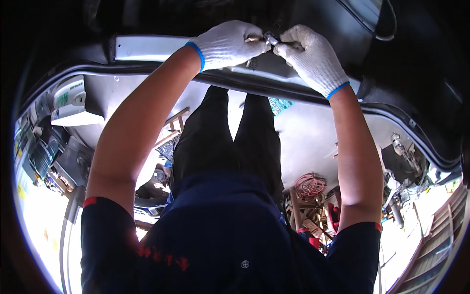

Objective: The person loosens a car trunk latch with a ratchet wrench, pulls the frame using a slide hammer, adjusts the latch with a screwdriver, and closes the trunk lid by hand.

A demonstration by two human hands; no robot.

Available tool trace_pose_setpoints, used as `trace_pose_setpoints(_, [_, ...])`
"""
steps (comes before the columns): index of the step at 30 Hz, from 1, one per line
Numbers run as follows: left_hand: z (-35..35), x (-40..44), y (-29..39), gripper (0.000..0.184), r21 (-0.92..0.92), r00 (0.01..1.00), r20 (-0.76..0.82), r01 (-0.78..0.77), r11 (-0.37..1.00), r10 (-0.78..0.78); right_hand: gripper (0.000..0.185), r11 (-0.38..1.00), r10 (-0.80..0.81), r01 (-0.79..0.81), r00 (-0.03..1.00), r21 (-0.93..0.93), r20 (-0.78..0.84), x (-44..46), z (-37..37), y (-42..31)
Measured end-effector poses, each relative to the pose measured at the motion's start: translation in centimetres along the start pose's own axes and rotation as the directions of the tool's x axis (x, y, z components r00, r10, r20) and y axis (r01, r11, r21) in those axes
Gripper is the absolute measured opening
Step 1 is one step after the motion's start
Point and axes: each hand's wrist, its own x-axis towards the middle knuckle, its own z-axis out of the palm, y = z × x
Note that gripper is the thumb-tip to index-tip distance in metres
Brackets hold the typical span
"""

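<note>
pinching a shiny piece (pixel 271 39) between left hand (pixel 227 46) and right hand (pixel 313 56), grip closed, shape half-hidden

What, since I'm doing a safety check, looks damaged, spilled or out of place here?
Nothing plainly stands out: no spill or damage shows clearly. The white-gloved left hand and white-gloved right hand meet at a small shiny metallic piece, too small to judge for faults; nearby shadow hides detail.

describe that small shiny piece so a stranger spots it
Follow the bare forearms up to the left hand and right hand, near the top. Held between them is the small piece, shiny and silvery, unlike the matte white gloves either side.
</note>
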Motion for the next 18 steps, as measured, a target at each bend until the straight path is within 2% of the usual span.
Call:
trace_pose_setpoints(1, [0.2, 0.2, 0.3, 0.041, -0.069, 0.998, -0.017, 0.064, 0.996, -0.066, 0.018, 0.997, 0.058, -0.056, 0.998, -0.052, 0.023, 0.7, -0.2, 0.0])
trace_pose_setpoints(2, [0.5, 0.3, 0.5, 0.040, -0.138, 0.991, -0.025, 0.126, 0.982, -0.130, 0.018, 0.998, 0.041, -0.040, 0.999, -0.050, 0.019, 0.7, 0.1, 0.6])
trace_pose_setpoints(3, [0.4, 1.1, 0.1, 0.040, -0.073, 0.996, -0.029, 0.080, 0.994, -0.082, 0.018, 0.998, 0.016, -0.016, 1.000, -0.053, 0.005, 1.0, 0.3, 1.1])
trace_pose_setpoints(5, [0.8, 2.3, -0.7, 0.040, -0.073, 0.994, -0.016, 0.105, 0.992, -0.107, 0.017, 0.997, 0.010, -0.009, 1.000, -0.073, 0.013, 1.6, 0.1, 1.3])
trace_pose_setpoints(7, [1.4, 2.2, -0.9, 0.043, -0.116, 0.991, 0.004, 0.133, 0.984, -0.134, 0.018, 0.986, 0.144, -0.132, 0.982, -0.100, 0.122, 1.5, 0.0, 0.6])
trace_pose_setpoints(8, [2.1, 2.6, -1.8, 0.042, -0.119, 0.996, -0.004, 0.091, 0.989, -0.092, 0.018, 0.975, 0.204, -0.185, 0.964, -0.119, 0.170, 1.8, 0.0, 0.2])
trace_pose_setpoints(10, [2.5, 3.8, -3.2, 0.040, 0.027, 0.989, 0.115, 0.091, 0.995, -0.094, 0.018, 0.981, 0.173, -0.150, 0.962, -0.122, 0.210, 2.2, 0.9, 1.4])
trace_pose_setpoints(13, [2.2, 3.8, -3.2, 0.040, 0.009, 0.969, 0.136, 0.206, 0.978, -0.206, 0.021, 0.978, 0.140, -0.102, 0.967, -0.181, 0.212, 3.0, 1.8, 2.0])
trace_pose_setpoints(16, [2.2, 4.7, -4.0, 0.040, -0.002, 0.948, 0.206, 0.248, 0.969, -0.242, 0.022, 0.959, 0.203, -0.142, 0.948, -0.246, 0.247, 3.4, 1.7, 1.2])
trace_pose_setpoints(18, [2.0, 4.7, -4.2, 0.038, 0.010, 0.960, 0.188, 0.210, 0.978, -0.208, 0.021, 0.965, 0.196, -0.140, 0.949, -0.224, 0.248, 3.2, 1.9, 1.4])
